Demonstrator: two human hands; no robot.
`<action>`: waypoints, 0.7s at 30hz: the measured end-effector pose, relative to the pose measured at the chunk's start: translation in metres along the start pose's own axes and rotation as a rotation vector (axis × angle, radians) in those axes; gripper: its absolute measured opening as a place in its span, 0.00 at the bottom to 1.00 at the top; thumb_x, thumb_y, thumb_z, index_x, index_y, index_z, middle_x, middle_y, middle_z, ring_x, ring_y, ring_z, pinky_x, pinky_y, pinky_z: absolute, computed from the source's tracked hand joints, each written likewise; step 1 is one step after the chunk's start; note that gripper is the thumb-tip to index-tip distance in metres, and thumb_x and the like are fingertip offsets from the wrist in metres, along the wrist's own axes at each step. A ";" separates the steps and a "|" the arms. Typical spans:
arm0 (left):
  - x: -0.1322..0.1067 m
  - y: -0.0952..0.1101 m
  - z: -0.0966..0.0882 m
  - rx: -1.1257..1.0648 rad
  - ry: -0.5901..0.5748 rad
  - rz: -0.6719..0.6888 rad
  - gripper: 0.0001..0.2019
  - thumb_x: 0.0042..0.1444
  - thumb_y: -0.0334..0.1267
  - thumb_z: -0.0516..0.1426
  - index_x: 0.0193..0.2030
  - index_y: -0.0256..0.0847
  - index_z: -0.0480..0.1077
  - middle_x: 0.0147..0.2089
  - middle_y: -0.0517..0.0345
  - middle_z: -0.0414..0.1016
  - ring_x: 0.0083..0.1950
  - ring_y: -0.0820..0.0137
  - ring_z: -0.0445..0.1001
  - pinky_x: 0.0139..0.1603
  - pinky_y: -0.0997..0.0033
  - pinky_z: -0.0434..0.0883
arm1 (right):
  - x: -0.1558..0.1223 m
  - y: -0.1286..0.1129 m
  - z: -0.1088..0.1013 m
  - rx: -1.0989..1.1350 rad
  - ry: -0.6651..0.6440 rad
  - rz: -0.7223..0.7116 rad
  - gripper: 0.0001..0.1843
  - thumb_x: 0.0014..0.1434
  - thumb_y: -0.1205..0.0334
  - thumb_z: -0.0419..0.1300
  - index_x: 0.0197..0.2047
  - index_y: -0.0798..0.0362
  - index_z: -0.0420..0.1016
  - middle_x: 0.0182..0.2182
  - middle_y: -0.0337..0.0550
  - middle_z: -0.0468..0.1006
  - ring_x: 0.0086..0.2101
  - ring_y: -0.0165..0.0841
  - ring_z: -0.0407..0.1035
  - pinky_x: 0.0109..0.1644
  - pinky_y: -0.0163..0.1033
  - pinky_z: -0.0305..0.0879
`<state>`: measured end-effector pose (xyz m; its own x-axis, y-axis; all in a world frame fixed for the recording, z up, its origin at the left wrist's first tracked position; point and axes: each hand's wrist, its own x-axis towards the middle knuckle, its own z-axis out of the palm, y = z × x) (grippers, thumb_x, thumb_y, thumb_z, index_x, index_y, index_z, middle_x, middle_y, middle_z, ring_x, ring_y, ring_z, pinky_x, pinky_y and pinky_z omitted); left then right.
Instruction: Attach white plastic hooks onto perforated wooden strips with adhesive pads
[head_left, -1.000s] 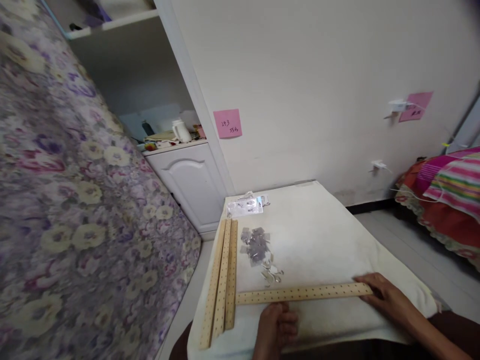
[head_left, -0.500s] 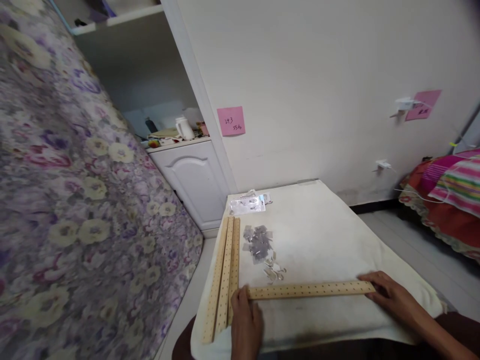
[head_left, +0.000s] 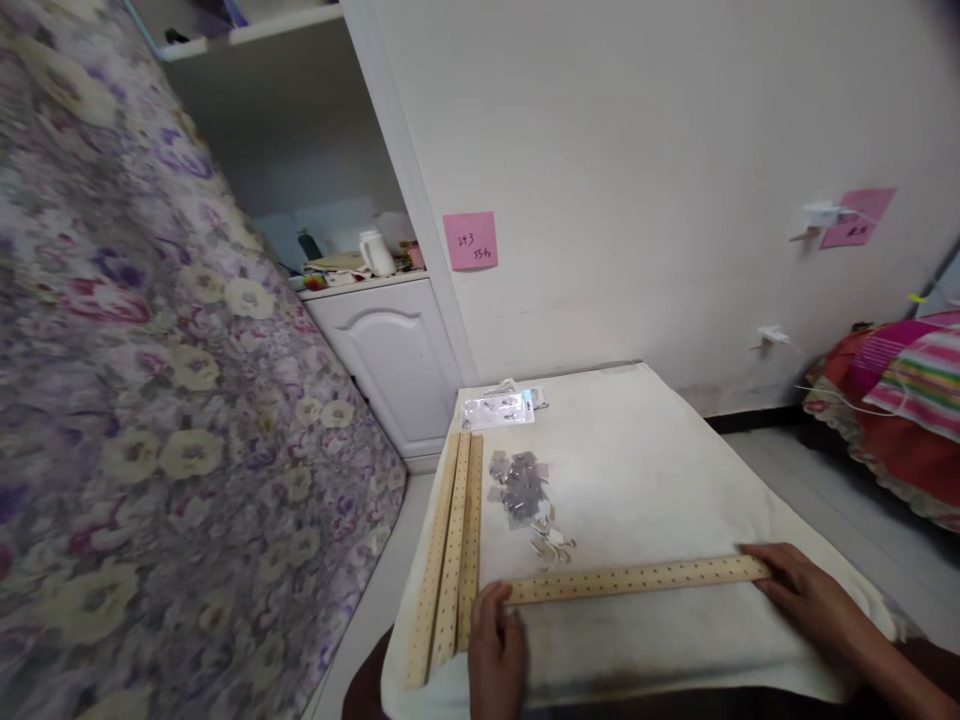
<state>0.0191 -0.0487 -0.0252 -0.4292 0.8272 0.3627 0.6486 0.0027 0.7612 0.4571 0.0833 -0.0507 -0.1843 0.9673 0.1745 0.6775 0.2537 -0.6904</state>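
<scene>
Fingers (head_left: 490, 608) apparently against strip (head_left: 637, 579), both ends

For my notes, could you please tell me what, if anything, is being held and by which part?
The crosswise strip: left grip on its left end, right grip on its right end.

On the bench (head_left: 630, 450), three perforated wooden strips (head_left: 456, 540) are counted at nine o'clock and a fourth strip (head_left: 637, 579) at six, with two hands (head_left: 802, 590). In view, two pink notes (head_left: 471, 240) are seen at twelve and two, two white plugs (head_left: 821, 214) between two and three.
</scene>
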 end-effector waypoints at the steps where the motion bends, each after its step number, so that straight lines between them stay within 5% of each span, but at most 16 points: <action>1: 0.000 -0.002 0.002 0.016 -0.001 0.019 0.13 0.55 0.38 0.51 0.46 0.39 0.69 0.51 0.46 0.71 0.55 0.59 0.70 0.56 0.52 0.68 | -0.001 0.002 0.002 -0.017 0.019 -0.002 0.22 0.49 0.55 0.56 0.47 0.51 0.76 0.43 0.50 0.77 0.46 0.43 0.71 0.53 0.47 0.66; 6: -0.002 -0.015 0.009 0.113 -0.026 0.095 0.14 0.57 0.37 0.50 0.49 0.39 0.68 0.54 0.44 0.69 0.57 0.59 0.68 0.57 0.51 0.67 | -0.004 0.010 0.007 -0.080 0.095 -0.009 0.24 0.46 0.61 0.53 0.47 0.51 0.75 0.42 0.50 0.77 0.45 0.43 0.72 0.53 0.46 0.66; 9: -0.003 -0.020 0.012 0.158 -0.022 0.111 0.15 0.57 0.36 0.50 0.50 0.39 0.67 0.55 0.44 0.68 0.58 0.59 0.67 0.58 0.51 0.67 | -0.001 -0.005 0.004 -0.133 0.186 0.082 0.23 0.47 0.60 0.53 0.46 0.53 0.76 0.40 0.52 0.76 0.40 0.44 0.72 0.48 0.48 0.68; 13: -0.003 -0.020 0.014 0.178 0.005 0.094 0.16 0.58 0.37 0.50 0.52 0.39 0.66 0.54 0.45 0.68 0.58 0.59 0.67 0.57 0.52 0.68 | 0.013 -0.081 0.023 0.000 0.134 0.046 0.15 0.55 0.54 0.51 0.38 0.51 0.75 0.35 0.46 0.77 0.35 0.38 0.71 0.40 0.41 0.68; 18: -0.002 -0.017 0.015 0.168 0.019 0.046 0.15 0.59 0.37 0.49 0.52 0.40 0.66 0.54 0.46 0.69 0.58 0.60 0.67 0.58 0.53 0.67 | 0.032 -0.207 0.098 0.099 -0.139 -0.134 0.08 0.55 0.61 0.53 0.29 0.50 0.72 0.29 0.41 0.74 0.33 0.34 0.69 0.38 0.37 0.64; 21: -0.004 -0.019 0.015 0.173 0.028 0.043 0.16 0.59 0.37 0.48 0.53 0.39 0.65 0.54 0.45 0.69 0.58 0.60 0.67 0.58 0.53 0.67 | 0.039 -0.245 0.138 0.045 -0.150 -0.174 0.05 0.53 0.64 0.56 0.33 0.49 0.72 0.30 0.39 0.73 0.34 0.34 0.69 0.41 0.36 0.63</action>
<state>0.0179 -0.0433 -0.0486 -0.4144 0.8128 0.4093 0.7639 0.0662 0.6419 0.1856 0.0578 0.0281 -0.4013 0.8962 0.1895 0.5947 0.4122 -0.6903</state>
